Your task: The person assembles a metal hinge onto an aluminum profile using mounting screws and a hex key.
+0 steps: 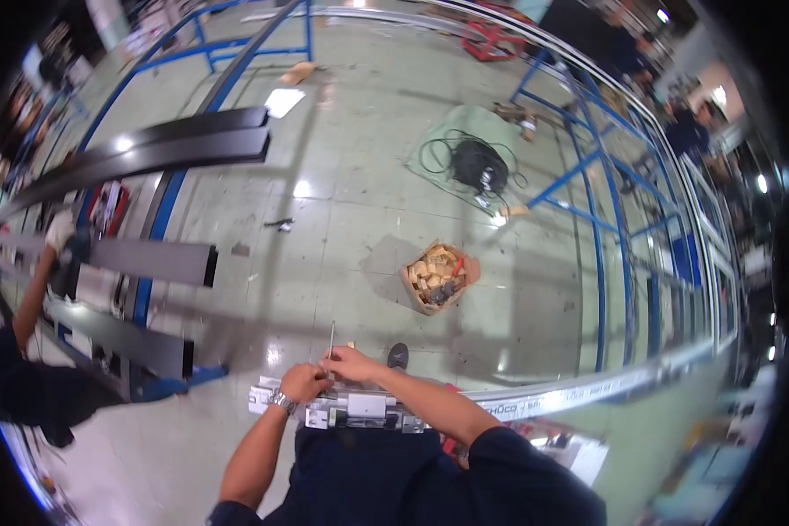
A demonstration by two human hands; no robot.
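Head view, looking down: both hands meet over the left end of a long aluminium rail (370, 410) that crosses in front of the person. The right hand (357, 364) pinches a thin metal rod (331, 338), which stands upright. The left hand (303, 383) is curled closed at the rod's foot. The rod looks light, stiff and smooth, so likely slippery, and is best gripped low. A box of wood blocks (438, 277) sits on the floor beyond.

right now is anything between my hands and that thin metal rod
Nothing visible. The right hand is already pinched on the lower end of the thin metal rod. The left hand is closed right beside it, above the aluminium frame piece.
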